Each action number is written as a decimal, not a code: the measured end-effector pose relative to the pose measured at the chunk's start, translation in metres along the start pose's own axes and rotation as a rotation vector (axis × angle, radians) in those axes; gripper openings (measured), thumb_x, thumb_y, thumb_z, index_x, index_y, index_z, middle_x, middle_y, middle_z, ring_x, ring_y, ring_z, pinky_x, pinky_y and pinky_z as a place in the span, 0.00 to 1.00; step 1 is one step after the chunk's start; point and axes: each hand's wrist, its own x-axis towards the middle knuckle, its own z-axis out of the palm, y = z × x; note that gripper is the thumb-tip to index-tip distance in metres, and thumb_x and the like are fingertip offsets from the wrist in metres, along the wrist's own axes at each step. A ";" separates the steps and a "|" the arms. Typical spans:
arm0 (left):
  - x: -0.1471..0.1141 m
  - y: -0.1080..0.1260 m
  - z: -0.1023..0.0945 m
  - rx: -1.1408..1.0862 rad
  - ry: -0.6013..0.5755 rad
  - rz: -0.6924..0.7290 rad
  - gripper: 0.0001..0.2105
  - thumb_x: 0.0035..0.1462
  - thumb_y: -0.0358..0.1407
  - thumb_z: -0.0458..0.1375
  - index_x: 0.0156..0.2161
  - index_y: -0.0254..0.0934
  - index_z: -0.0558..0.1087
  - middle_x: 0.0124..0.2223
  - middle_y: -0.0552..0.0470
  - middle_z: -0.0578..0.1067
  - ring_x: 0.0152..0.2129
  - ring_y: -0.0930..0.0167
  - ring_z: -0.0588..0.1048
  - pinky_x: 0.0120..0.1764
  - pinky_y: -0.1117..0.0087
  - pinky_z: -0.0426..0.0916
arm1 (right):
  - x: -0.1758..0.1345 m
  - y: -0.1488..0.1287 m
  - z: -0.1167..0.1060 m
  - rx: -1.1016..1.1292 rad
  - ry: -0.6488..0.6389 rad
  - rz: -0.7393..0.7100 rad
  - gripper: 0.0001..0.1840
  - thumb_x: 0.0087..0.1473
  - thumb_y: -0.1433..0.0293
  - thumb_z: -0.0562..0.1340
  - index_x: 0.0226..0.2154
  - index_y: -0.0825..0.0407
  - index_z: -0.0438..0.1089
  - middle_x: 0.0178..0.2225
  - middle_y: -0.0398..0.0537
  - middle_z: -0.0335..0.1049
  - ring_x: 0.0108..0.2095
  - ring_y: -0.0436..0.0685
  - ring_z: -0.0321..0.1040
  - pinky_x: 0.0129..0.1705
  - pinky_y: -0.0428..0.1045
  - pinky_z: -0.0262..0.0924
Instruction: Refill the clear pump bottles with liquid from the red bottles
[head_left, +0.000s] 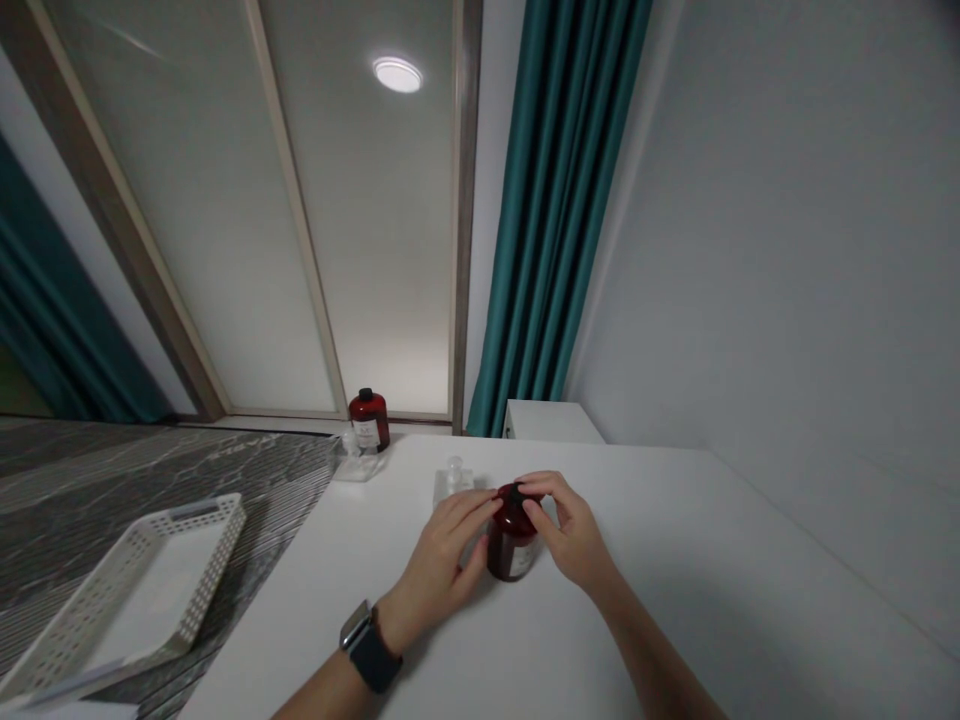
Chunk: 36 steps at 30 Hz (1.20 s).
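A dark red-brown bottle (513,548) with a pale label stands upright on the white table. My left hand (450,550), with a watch on its wrist, curves around the bottle's left side, fingers on its shoulder. At the top, my right hand (566,525) has thumb and fingers closed around the black cap (514,492), which is partly hidden. Just behind my left hand a clear pump dispenser (454,478) rests on the table, its lower part covered by the hand.
At the table's far left corner stands a second red-brown bottle (367,420) with a black cap, beside a clear plastic piece (357,466). A white perforated basket (199,510) sits lower left. Behind the table are a white cabinet (551,420) and a teal curtain (555,200).
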 end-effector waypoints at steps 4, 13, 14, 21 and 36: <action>0.001 0.000 0.002 -0.008 -0.011 -0.003 0.25 0.62 0.25 0.49 0.63 0.40 0.61 0.59 0.42 0.71 0.56 0.62 0.69 0.57 0.54 0.66 | -0.002 -0.002 -0.002 -0.038 0.008 -0.033 0.07 0.60 0.71 0.61 0.39 0.46 0.73 0.40 0.50 0.73 0.45 0.59 0.70 0.49 0.56 0.64; -0.004 0.007 0.008 0.001 0.006 0.050 0.26 0.61 0.26 0.52 0.63 0.44 0.61 0.61 0.41 0.67 0.57 0.59 0.67 0.56 0.53 0.68 | -0.004 -0.005 -0.003 -0.056 -0.043 -0.008 0.07 0.62 0.71 0.58 0.40 0.47 0.71 0.44 0.51 0.72 0.47 0.59 0.69 0.51 0.57 0.64; -0.004 0.007 0.007 -0.003 0.001 0.046 0.26 0.61 0.26 0.52 0.63 0.44 0.61 0.61 0.41 0.67 0.57 0.59 0.67 0.56 0.53 0.68 | -0.004 -0.005 -0.003 -0.057 -0.044 -0.009 0.07 0.62 0.71 0.58 0.40 0.47 0.71 0.44 0.51 0.72 0.47 0.59 0.69 0.51 0.57 0.64; -0.003 -0.001 0.002 0.015 -0.002 0.043 0.25 0.62 0.25 0.49 0.63 0.43 0.63 0.61 0.43 0.69 0.58 0.60 0.67 0.58 0.50 0.65 | -0.007 -0.006 0.005 -0.119 0.051 -0.049 0.07 0.60 0.71 0.60 0.39 0.46 0.73 0.40 0.51 0.72 0.44 0.61 0.70 0.47 0.57 0.66; -0.005 0.006 0.006 0.045 0.037 0.087 0.26 0.60 0.25 0.50 0.63 0.42 0.61 0.59 0.41 0.70 0.55 0.60 0.70 0.54 0.53 0.69 | -0.010 -0.004 0.003 -0.081 -0.026 -0.013 0.09 0.64 0.70 0.55 0.43 0.46 0.69 0.46 0.52 0.73 0.49 0.60 0.69 0.53 0.58 0.64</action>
